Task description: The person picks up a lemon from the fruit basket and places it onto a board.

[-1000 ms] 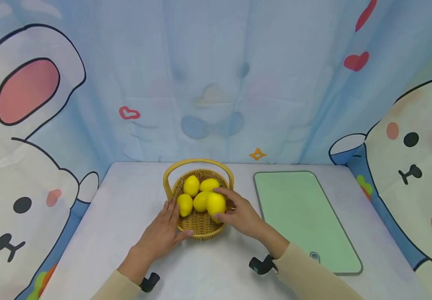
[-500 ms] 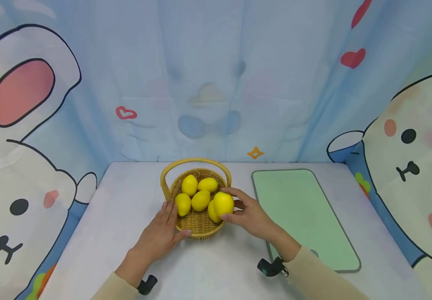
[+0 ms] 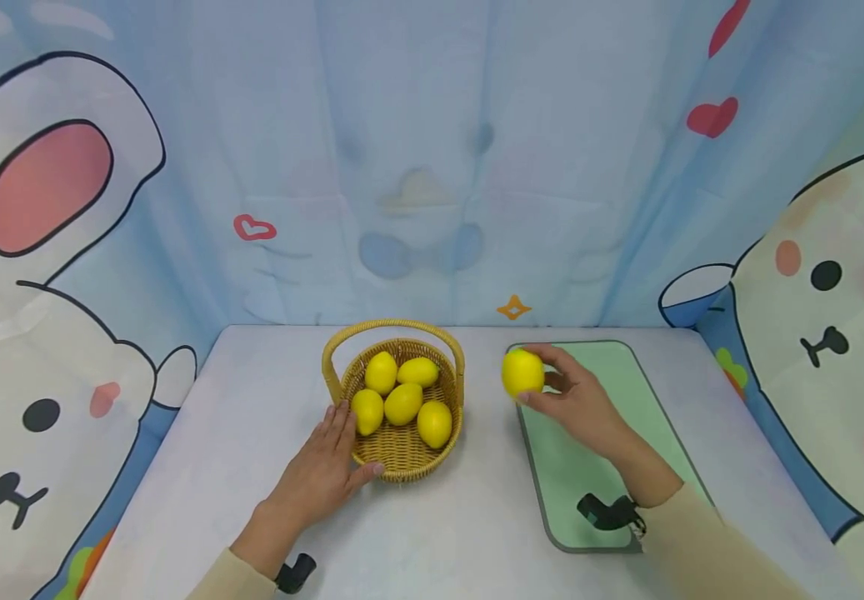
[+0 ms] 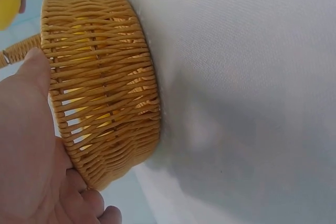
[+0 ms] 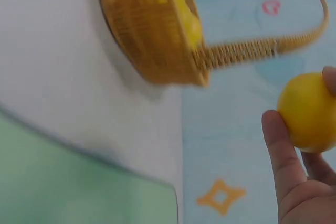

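Observation:
My right hand pinches a yellow lemon between thumb and fingers, held over the upper left edge of a green cutting board. In the right wrist view the same lemon sits at the fingertips, away from the basket. A woven basket with a tall arched handle holds several more lemons. Against its left side lies my left hand, fingers extended along the wall and thumb at the front rim. The left wrist view has the basket's wicker wall touching that hand.
A white tabletop lies under everything, with the cutting board right of the basket. Behind it hangs a pale blue curtain with cartoon prints. Each wrist wears a small black camera, such as the right wrist camera.
My right hand has lifted one lemon out of the basket and carried it right to the cutting board. Another lemon stays at the basket's right side. The left hand keeps its place.

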Demonstrator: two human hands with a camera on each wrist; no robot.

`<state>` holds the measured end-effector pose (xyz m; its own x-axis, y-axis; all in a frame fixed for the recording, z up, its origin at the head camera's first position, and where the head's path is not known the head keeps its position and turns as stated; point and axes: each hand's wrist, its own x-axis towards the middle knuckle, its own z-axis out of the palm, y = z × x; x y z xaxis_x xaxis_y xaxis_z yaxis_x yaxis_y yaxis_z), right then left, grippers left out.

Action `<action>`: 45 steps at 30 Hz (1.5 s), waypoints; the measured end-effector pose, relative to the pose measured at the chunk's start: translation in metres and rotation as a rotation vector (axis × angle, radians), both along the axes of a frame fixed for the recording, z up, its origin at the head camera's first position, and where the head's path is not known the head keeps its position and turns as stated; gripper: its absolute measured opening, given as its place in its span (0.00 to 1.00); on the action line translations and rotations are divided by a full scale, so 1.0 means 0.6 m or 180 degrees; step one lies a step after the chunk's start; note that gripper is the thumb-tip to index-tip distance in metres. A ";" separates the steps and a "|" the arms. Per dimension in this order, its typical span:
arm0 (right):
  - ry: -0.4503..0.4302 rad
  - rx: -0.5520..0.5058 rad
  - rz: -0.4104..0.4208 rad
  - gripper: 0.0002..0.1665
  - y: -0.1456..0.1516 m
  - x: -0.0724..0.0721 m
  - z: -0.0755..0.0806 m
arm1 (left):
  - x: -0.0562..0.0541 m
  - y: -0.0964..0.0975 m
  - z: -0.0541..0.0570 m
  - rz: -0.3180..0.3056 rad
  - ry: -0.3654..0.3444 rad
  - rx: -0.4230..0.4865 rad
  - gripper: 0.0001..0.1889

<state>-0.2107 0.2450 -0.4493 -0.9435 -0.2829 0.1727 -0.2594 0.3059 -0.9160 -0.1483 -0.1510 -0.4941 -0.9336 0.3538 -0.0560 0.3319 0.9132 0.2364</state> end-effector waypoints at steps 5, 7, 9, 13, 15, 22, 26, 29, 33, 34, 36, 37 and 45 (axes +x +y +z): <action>-0.0176 0.0356 -0.0378 0.41 0.070 -0.041 0.002 | 0.001 0.000 0.000 0.0006 -0.0036 0.0048 0.51; -0.0279 0.0544 -0.0451 0.43 0.087 -0.054 -0.006 | 0.001 0.000 0.000 0.0007 -0.0046 0.0072 0.51; -0.0377 0.0674 -0.0504 0.44 0.100 -0.067 -0.023 | 0.001 0.000 0.000 0.0008 -0.0052 0.0089 0.51; -0.0522 0.0816 -0.0549 0.44 0.110 -0.088 -0.061 | -0.001 -0.002 -0.002 0.0007 -0.0043 0.0090 0.52; -0.0573 0.0871 -0.0534 0.44 0.109 -0.097 -0.077 | -0.001 -0.003 -0.003 0.0002 -0.0030 0.0076 0.52; -0.0621 0.1134 -0.0493 0.43 0.095 -0.111 -0.109 | 0.000 -0.003 -0.007 0.0004 -0.0017 0.0088 0.52; -0.0573 0.1304 -0.0534 0.43 0.088 -0.114 -0.111 | 0.001 -0.003 -0.006 0.0009 -0.0031 0.0087 0.52; -0.0553 0.1399 -0.0550 0.42 0.087 -0.116 -0.113 | 0.002 -0.003 -0.004 0.0012 -0.0045 0.0094 0.52; -0.0567 0.1435 -0.0538 0.42 0.092 -0.118 -0.116 | 0.002 -0.004 -0.002 -0.0006 -0.0035 0.0123 0.52; -0.0577 0.1432 -0.0530 0.43 0.094 -0.118 -0.117 | 0.002 -0.004 -0.002 -0.0010 -0.0034 0.0133 0.52; -0.0613 0.1398 -0.0507 0.44 0.097 -0.118 -0.117 | 0.002 -0.004 -0.001 -0.0014 -0.0026 0.0135 0.52; -0.0626 0.1386 -0.0493 0.44 0.099 -0.117 -0.117 | 0.002 -0.004 -0.001 -0.0009 -0.0030 0.0138 0.52; -0.0720 0.1266 -0.0409 0.48 0.103 -0.117 -0.117 | 0.001 -0.003 -0.001 0.0023 -0.0079 0.0146 0.52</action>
